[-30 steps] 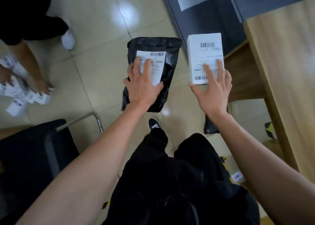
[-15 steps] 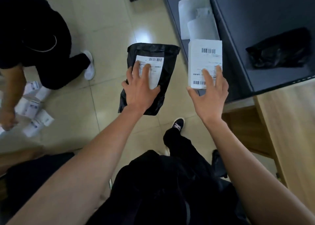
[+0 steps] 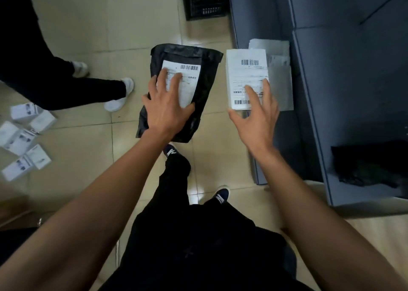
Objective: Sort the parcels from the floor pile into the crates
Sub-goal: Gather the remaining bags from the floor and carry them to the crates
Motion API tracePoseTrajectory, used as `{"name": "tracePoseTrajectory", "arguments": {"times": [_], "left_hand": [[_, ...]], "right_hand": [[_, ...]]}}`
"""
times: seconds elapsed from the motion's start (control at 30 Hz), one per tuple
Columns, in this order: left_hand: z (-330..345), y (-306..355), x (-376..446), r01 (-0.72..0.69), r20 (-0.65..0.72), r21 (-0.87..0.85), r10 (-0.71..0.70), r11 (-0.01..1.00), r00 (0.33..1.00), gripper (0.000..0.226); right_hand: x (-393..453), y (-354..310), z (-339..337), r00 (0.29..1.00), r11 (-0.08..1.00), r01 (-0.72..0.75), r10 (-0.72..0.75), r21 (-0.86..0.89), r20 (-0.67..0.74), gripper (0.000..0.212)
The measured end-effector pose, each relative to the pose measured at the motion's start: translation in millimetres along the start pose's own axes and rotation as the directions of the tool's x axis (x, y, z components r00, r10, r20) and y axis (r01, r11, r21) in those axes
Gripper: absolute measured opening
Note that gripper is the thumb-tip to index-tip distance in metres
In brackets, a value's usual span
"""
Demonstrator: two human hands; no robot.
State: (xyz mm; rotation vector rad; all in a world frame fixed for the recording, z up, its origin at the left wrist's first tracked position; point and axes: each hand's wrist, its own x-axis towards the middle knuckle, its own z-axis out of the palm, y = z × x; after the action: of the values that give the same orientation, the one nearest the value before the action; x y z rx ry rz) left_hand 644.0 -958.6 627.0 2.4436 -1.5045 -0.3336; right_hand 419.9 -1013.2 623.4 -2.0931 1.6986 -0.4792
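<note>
My left hand [image 3: 164, 110] grips the black bag [image 3: 205, 81], fingers [image 3: 174, 82] spread over its label; my right hand [image 3: 257, 116] grips the white box [image 3: 245, 74] beside it, above the grey bin [image 3: 313, 105].

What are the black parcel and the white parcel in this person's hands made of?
The black parcel looks like a thin plastic mailer bag: soft, creased, faintly shiny, with a folded top flap and a paper label. The white parcel looks like a matte cardboard box, judging by its flat face and straight edges, though the material is uncertain.
</note>
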Motion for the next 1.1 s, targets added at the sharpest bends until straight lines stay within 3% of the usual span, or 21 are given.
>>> {"name": "tracePoseTrajectory", "arguments": {"times": [0.47, 0.6, 0.8, 0.97, 1.1], "left_hand": [[-64, -103, 240, 0.050, -0.025, 0.018, -0.050, 0.999, 0.998, 0.081], [-60, -99, 311, 0.041, -0.006, 0.018, -0.041, 0.999, 0.999, 0.081], [-60, -83, 425, 0.049, -0.014, 0.031, -0.049, 0.998, 0.999, 0.083], [-73, -80, 493, 0.114, -0.060, 0.015, -0.113, 0.993, 0.992, 0.081], [-71, -86, 549, 0.158, -0.005, 0.010, -0.158, 0.987, 0.987, 0.082]], "right_hand": [[213, -144, 84, 0.999, 0.997, -0.013, 0.015, 0.070, -0.037, 0.070], [276, -151, 105, 0.996, 0.995, -0.044, 0.050, 0.090, -0.068, 0.071], [396, -148, 126, 0.996, 0.992, -0.086, 0.087, 0.094, -0.005, 0.070], [494, -164, 129, 0.999, 1.000, 0.001, -0.001, -0.003, 0.050, 0.072], [557, -178, 139, 0.999, 0.999, 0.024, -0.024, -0.021, 0.028, 0.072]]}}
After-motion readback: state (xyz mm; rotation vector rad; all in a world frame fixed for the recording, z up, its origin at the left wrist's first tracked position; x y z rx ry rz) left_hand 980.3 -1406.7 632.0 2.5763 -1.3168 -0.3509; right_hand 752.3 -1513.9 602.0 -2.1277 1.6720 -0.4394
